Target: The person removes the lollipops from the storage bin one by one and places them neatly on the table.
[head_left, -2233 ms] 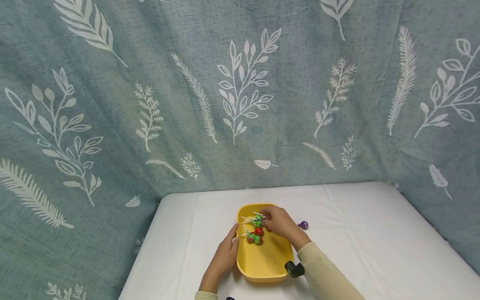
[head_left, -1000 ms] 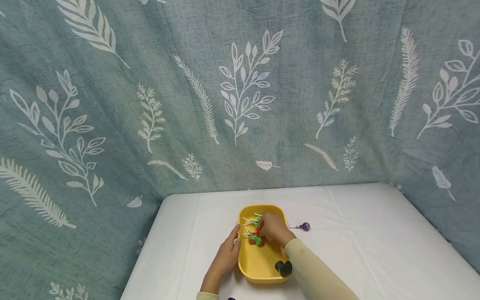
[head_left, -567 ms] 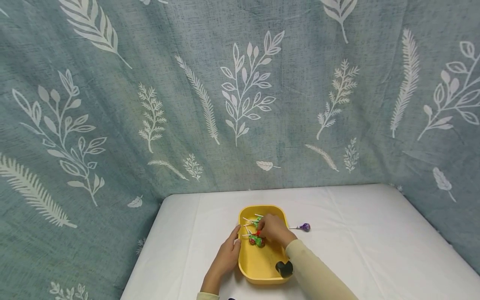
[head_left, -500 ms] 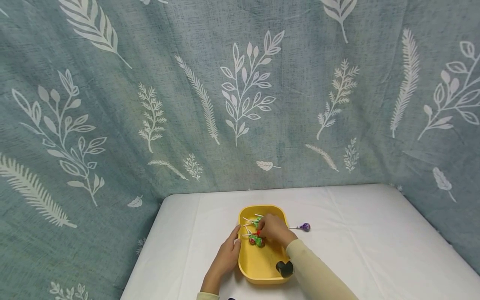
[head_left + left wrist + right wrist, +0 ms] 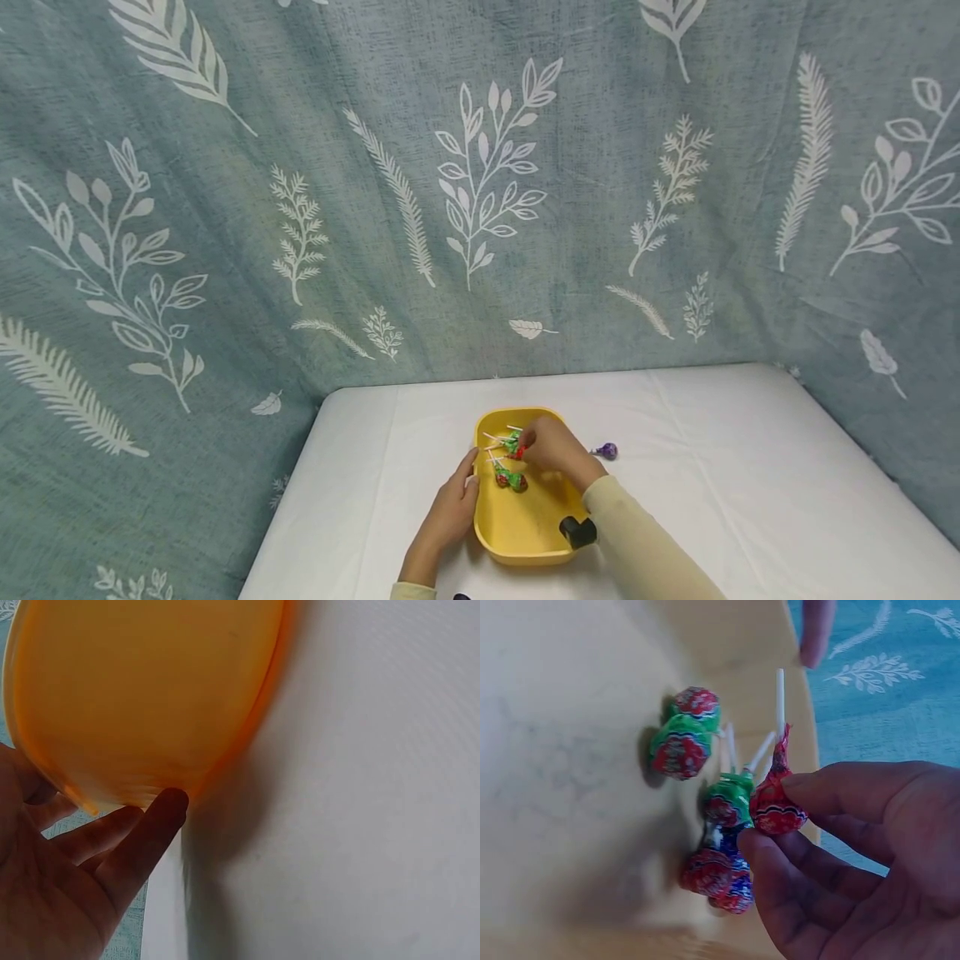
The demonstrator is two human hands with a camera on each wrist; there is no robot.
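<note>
My right hand (image 5: 557, 447) is over the far part of a yellow plastic tub (image 5: 525, 546). Between thumb and fingertips it pinches a red-wrapped lollipop (image 5: 777, 802) by its round head, its white stick pointing away from the palm. Several other lollipops lie in the tub: two green-and-red ones (image 5: 682, 750) together, and a cluster with green, red and blue wrappers (image 5: 724, 862) partly behind my fingers. My left hand (image 5: 452, 510) rests against the tub's left side, its fairly straight fingers touching the outer wall (image 5: 150, 735) near the rim.
A purple-wrapped lollipop (image 5: 609, 451) lies on the white tablecloth (image 5: 712, 492) just right of the tub. Behind the table hangs a blue-green curtain (image 5: 570, 208) with white leaf prints. A black wrist device (image 5: 577, 532) on my right arm overlaps the tub's near right corner.
My right hand first leaves a purple lollipop's place and reaches down among the candies, then lifts slightly right and back with the red lollipop. The left hand stays at the tub.
</note>
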